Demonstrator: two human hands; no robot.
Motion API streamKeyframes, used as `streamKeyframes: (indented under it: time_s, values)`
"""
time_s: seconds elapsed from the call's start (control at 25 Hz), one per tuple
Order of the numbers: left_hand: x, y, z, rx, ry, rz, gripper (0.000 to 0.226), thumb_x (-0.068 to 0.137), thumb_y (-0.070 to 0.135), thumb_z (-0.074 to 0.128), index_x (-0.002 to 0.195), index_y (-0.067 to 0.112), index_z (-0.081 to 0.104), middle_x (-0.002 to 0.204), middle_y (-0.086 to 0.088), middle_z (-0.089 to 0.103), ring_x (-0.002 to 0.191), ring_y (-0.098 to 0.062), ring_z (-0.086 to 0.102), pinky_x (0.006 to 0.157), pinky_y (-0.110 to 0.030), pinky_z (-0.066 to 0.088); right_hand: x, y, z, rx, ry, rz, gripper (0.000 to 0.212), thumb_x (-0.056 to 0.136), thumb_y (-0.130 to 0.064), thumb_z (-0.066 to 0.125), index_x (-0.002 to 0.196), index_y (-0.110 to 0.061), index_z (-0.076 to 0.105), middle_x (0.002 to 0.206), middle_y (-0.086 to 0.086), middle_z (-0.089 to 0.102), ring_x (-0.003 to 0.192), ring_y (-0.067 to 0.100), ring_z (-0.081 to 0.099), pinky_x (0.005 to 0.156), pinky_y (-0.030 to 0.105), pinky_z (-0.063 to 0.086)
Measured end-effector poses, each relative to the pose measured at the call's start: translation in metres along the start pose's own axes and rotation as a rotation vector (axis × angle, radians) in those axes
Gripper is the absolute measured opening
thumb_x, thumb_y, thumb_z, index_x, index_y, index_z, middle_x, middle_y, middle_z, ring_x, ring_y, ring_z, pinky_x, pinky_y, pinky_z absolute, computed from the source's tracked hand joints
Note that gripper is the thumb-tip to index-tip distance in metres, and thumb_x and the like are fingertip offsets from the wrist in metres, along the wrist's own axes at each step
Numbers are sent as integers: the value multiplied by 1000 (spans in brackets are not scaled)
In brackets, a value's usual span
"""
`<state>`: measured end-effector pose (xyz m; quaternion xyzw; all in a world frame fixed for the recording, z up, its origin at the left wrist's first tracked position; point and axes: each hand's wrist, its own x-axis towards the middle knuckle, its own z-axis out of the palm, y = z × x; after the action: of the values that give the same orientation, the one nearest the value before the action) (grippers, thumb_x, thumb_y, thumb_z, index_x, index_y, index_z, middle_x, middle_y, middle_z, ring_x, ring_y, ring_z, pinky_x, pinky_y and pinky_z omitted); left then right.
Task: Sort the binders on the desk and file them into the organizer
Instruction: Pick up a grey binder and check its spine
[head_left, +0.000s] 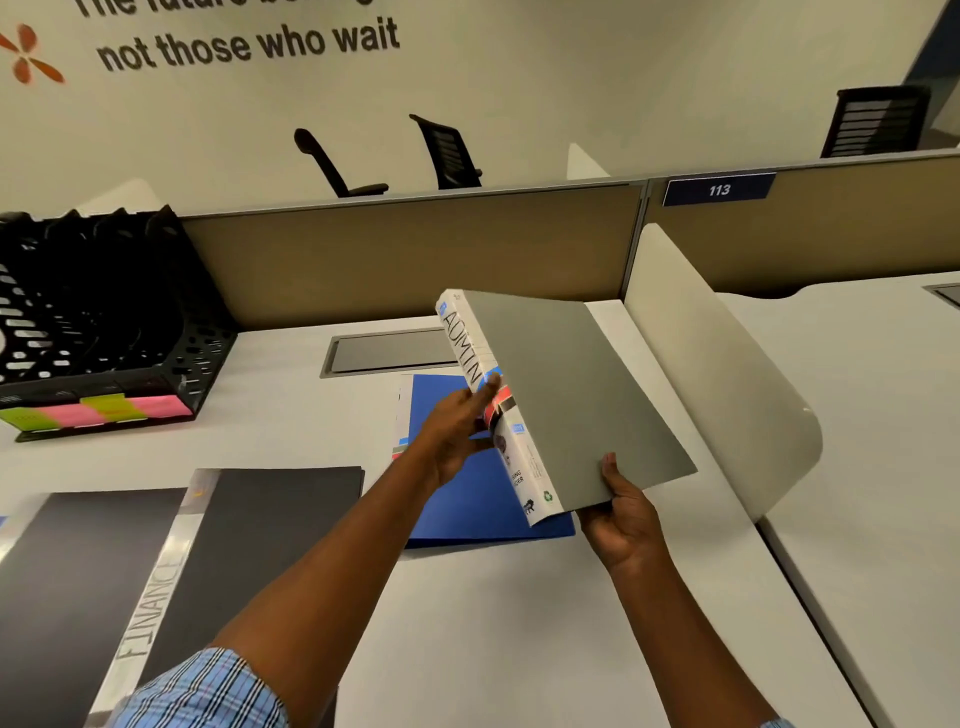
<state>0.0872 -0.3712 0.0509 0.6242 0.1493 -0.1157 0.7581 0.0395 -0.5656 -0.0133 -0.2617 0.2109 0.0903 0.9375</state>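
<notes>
Both hands grasp the grey ADMIN binder (566, 400) at frame centre — left hand (457, 431) on its spine, right hand (623, 514) under its lower edge — above the blue binder (467, 499).

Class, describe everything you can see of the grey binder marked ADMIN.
The ADMIN binder has plain matte grey covers that look like card and a white spine with ADMIN handwritten along it, plus small printed labels. It is closed, lifted and tilted above a blue folder. The left hand touches its spine; the right hand holds its lower corner.
</notes>
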Motion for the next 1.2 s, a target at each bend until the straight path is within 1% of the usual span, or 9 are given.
streamKeyframes:
  time_s: [0.12, 0.2, 0.28, 0.4, 0.52, 0.68, 0.8, 0.88, 1.2]
  values:
    - [13, -29, -41, 347, 532, -54, 62, 72, 72, 55, 86, 11, 59, 85, -9, 63, 80, -21, 62, 67, -32, 53, 1, 1, -11, -10, 27, 15, 21, 93, -21, 57, 114, -17, 57, 97, 9, 75, 93, 30, 70, 74, 51, 59]
    - [19, -56, -71, 742, 705, -203, 68, 73, 61, 66, 109, 4, 57, 109, -17, 61, 103, -32, 58, 83, -41, 50, 0, -1, -17, -7, 21, 29, 20, 94, -22, 56, 114, -18, 57, 100, 10, 75, 92, 31, 71, 75, 53, 58]
    - [26, -77, -87, 855, 631, -342, 73, 70, 51, 74, 120, 3, 51, 120, -18, 58, 111, -35, 55, 90, -43, 49, 1, -1, -21, -17, 28, 54, 21, 93, -23, 57, 114, -19, 56, 104, 12, 73, 94, 34, 70, 76, 55, 56]
    - [32, -90, -88, 894, 498, -421, 75, 65, 47, 80, 118, 5, 48, 119, -14, 57, 107, -30, 56, 90, -40, 51, 4, 3, -23, -26, 56, 61, 22, 93, -23, 56, 115, -19, 55, 111, 14, 68, 103, 36, 65, 77, 56, 55]
    - [38, -93, -86, 917, 513, -423, 76, 62, 41, 83, 118, 6, 47, 119, -14, 56, 106, -29, 57, 87, -36, 51, 6, 4, -25, -28, 72, 55, 24, 94, -23, 56, 117, -19, 54, 109, 15, 69, 100, 36, 66, 70, 55, 59]
    - [44, -96, -81, 902, 528, -327, 64, 63, 37, 84, 107, 3, 52, 109, -15, 62, 97, -29, 61, 78, -35, 51, 9, 3, -28, -20, 91, 51, 27, 93, -23, 57, 120, -18, 54, 105, 15, 71, 97, 36, 68, 66, 53, 59]
    - [49, -97, -68, 881, 528, -271, 69, 63, 40, 84, 112, 4, 49, 112, -14, 61, 103, -30, 59, 83, -37, 50, 13, 3, -29, -14, 116, 49, 36, 92, -23, 59, 126, -18, 51, 115, 16, 67, 108, 38, 62, 75, 56, 56]
    - [54, -96, -57, 862, 524, -230, 71, 64, 40, 83, 114, 6, 47, 114, -13, 60, 105, -30, 59, 86, -38, 49, 15, 2, -31, -12, 116, 32, 36, 92, -23, 58, 128, -18, 51, 113, 14, 68, 104, 35, 65, 71, 53, 59]
    - [70, -110, -21, 413, 478, 64, 54, 72, 24, 80, 116, 7, 53, 115, -14, 65, 93, -27, 64, 77, -36, 54, 19, -12, -46, 9, 127, -11, 36, 95, -24, 53, 131, -19, 50, 123, 16, 63, 111, 38, 60, 82, 55, 53]
